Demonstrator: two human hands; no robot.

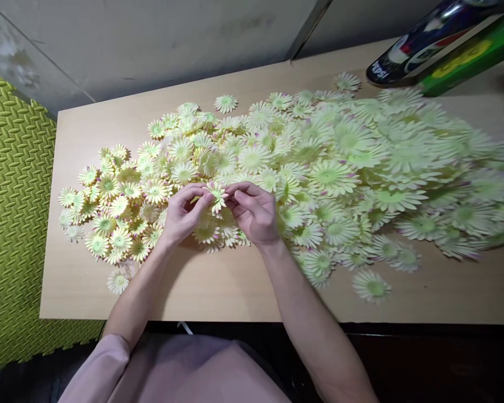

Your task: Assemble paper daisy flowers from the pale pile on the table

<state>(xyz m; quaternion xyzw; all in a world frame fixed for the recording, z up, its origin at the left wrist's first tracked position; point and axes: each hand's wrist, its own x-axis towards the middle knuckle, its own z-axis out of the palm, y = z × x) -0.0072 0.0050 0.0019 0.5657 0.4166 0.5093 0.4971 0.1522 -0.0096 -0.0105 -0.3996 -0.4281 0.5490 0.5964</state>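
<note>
A big heap of pale yellow-green fabric daisy heads (pixel 319 162) covers most of a light wooden table (pixel 218 291). Both my hands meet just above the heap near its left half. My left hand (pixel 185 215) and my right hand (pixel 254 211) each pinch the same single daisy head (pixel 217 196) from opposite sides, fingers curled closed on its petals. More loose daisy heads lie under and around both hands.
A green foam mat (pixel 12 224) lies on the floor to the left. At the back right corner lie a dark Pepsi bottle (pixel 420 45) and a green box (pixel 470 61). A grey wall runs behind the table. Bare wood shows along the front edge.
</note>
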